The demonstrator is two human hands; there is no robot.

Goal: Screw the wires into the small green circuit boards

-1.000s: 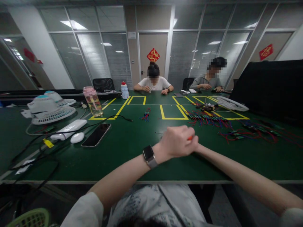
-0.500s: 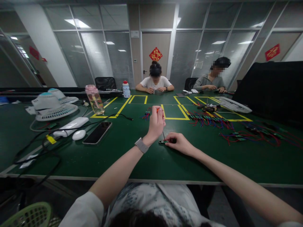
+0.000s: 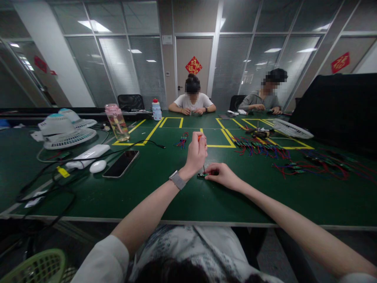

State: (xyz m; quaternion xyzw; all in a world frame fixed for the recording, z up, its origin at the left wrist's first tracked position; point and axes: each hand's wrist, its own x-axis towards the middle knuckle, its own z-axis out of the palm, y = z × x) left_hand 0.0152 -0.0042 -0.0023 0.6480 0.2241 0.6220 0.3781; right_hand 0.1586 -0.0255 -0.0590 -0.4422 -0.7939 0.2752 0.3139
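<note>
My left hand (image 3: 196, 151) is closed around the orange handle of a screwdriver (image 3: 200, 137), held upright. Its thin shaft points down onto a small green circuit board (image 3: 202, 175) lying on the green table (image 3: 141, 200). With thumb and fingers, my right hand (image 3: 220, 175) pinches the right end of that board and keeps it against the table top. Fingers hide part of the board, and the exact spot where the tip touches is too small to make out. A watch with a grey band (image 3: 177, 179) is on my left wrist.
Left stand a phone (image 3: 121, 164), white mouse (image 3: 98, 166), power strip (image 3: 88, 156), fans (image 3: 69, 133) and bottle (image 3: 117, 122). Wired boards (image 3: 259, 147) lie right, a few more (image 3: 182, 140) ahead. A dark monitor (image 3: 338, 114) stands far right. Two people (image 3: 193, 102) sit opposite.
Both hands stay at the board, the screwdriver still upright on it. My left hand has shifted very slightly; the whole view has tilted a little.
</note>
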